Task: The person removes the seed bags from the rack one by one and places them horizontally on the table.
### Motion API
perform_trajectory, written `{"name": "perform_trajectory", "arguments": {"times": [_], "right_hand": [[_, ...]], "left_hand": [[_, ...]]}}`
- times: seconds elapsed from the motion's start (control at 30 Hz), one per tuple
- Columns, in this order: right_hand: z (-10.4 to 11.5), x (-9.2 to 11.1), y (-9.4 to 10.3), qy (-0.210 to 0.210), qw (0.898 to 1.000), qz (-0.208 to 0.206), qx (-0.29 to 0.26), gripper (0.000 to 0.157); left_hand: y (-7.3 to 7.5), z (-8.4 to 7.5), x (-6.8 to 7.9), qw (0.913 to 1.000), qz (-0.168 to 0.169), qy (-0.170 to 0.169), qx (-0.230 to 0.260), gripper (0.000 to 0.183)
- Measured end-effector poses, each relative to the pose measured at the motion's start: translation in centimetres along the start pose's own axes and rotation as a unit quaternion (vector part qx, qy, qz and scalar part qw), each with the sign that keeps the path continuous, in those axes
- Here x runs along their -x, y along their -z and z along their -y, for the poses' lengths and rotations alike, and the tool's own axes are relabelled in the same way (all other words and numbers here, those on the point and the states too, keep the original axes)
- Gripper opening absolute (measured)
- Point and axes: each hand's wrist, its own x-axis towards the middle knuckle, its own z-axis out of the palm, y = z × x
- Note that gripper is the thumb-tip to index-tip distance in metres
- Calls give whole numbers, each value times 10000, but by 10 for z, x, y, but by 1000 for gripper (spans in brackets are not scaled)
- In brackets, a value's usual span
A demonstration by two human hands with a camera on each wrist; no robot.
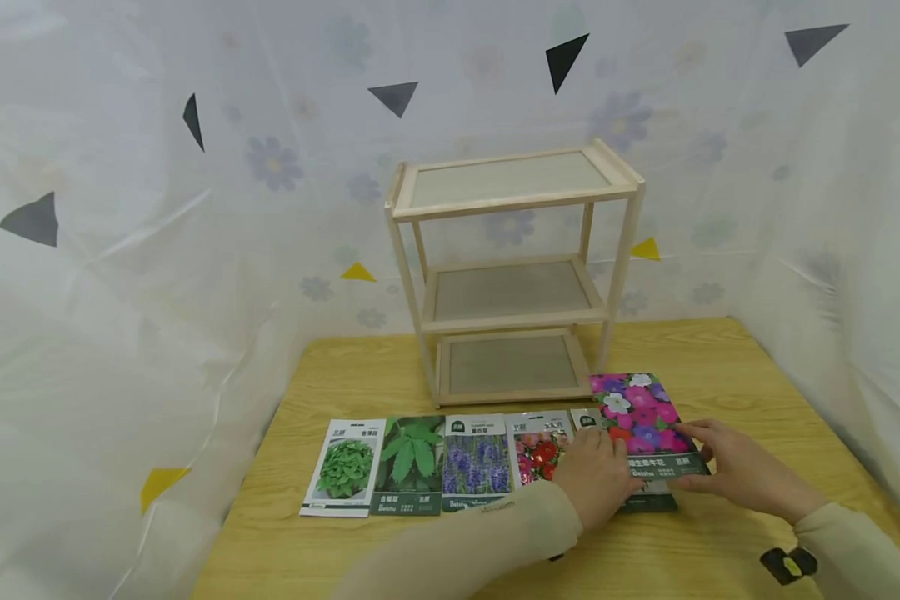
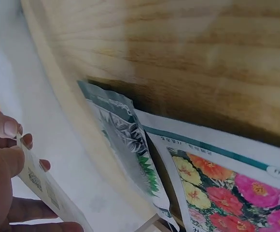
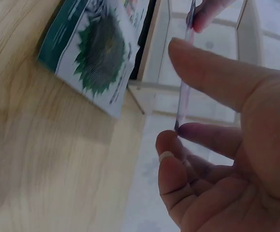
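Observation:
A seed packet printed with pink, purple and white flowers is held tilted between both hands, over the right end of a row of packets. My left hand pinches its lower left edge; in the left wrist view the packet's pale back shows a printed code. My right hand holds the right edge between thumb and fingers, and the packet is seen edge-on in the right wrist view. Beneath it, mostly hidden in the head view, lies a sunflower packet. Beside that is a packet with colourful blooms.
Farther left in the row lie a leafy herb packet, a green leaf packet, a purple flower packet and a red flower packet. Behind them a three-tier wooden shelf stands on the wooden table.

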Motion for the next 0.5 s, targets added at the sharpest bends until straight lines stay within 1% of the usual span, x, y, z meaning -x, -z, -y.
{"name": "perform_trajectory", "arguments": {"times": [0.07,0.2,0.3,0.4,0.5], "right_hand": [[-7,1,-2,-14,10000,-83,-24,84],[-16,1,-5,-27,9998,-181,-122,81],[-22,1,-7,7,9997,-208,-111,81],[-29,2,-10,11,9997,-224,-75,81],[-36,5,-10,-73,9997,-195,-86,82]], "left_hand": [[0,-3,-5,10000,-4,-25,-57,63],[-3,-8,-14,9996,-200,104,-165,58],[-6,-12,-18,9994,-234,156,-186,54],[-8,-16,-21,9997,-200,124,-25,55],[-9,-21,-25,9994,-292,102,130,56]]}}
